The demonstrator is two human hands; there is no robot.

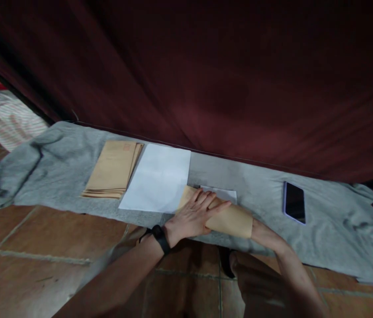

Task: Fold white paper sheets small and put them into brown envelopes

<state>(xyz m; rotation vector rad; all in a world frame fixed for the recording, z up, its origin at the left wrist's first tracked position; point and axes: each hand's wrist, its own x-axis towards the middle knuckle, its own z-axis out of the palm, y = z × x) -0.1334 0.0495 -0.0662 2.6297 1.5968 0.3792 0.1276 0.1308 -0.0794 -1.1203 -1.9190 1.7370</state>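
My left hand (194,214), with a dark band on its wrist, lies flat across a brown paper envelope (231,221), fingers stretched out. From the right, my right hand (258,230) reaches to the same envelope. Only its wrist shows plainly; the envelope covers its fingers, and whether it is inside or underneath cannot be seen. A white sheet edge (227,194) sticks out behind the envelope. Just left of it lies a stack of white paper (161,176). Further left is a pile of brown envelopes (111,170), the top one bearing a small red print.
A grey cloth (255,179) covers the long, narrow surface. On its right side lies a phone (295,203) in a purple case. A dark red curtain (206,88) hangs behind. Brown floor tiles (57,247) show in front, and a striped cloth (10,117) is at far left.
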